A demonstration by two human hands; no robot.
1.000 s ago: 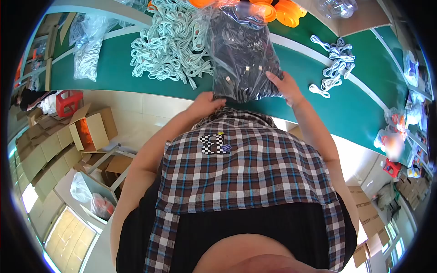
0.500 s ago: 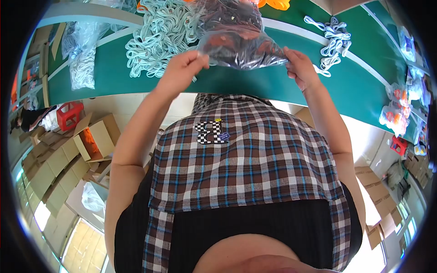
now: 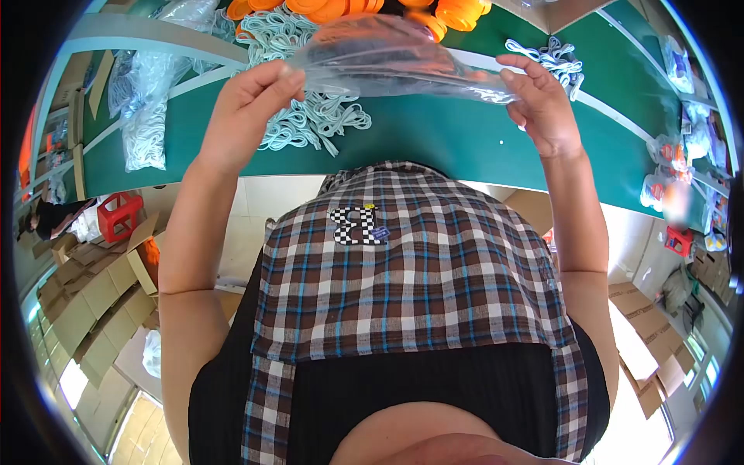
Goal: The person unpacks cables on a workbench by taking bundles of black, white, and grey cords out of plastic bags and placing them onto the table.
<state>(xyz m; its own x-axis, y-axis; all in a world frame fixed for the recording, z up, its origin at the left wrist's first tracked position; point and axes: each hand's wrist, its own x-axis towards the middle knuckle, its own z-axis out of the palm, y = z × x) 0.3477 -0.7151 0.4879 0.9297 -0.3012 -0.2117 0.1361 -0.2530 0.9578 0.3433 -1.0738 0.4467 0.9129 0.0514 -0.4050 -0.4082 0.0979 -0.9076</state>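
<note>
A clear plastic bag point(image 3: 387, 66) with dark contents is stretched between my hands above the green table. My left hand point(image 3: 252, 105) pinches its left corner between thumb and fingers. At the opposite corner, my right hand point(image 3: 542, 101) grips the edge near the thumb, with the index finger raised. A pile of looped white cords point(image 3: 318, 120) lies under and left of the bag, partly covered by it. More bundled cords point(image 3: 554, 62) rest beyond my right hand.
Orange round plastic pieces point(image 3: 461, 12) sit at the table's far side. A grey rail point(image 3: 155, 29) crosses the upper left, near a bag of white cords point(image 3: 145, 136). Cardboard boxes point(image 3: 85, 287) and a red stool point(image 3: 120, 217) stand at left.
Both hands have moved apart and the bag is pulled wider and raised toward me. More of the orange pieces now show behind it.
</note>
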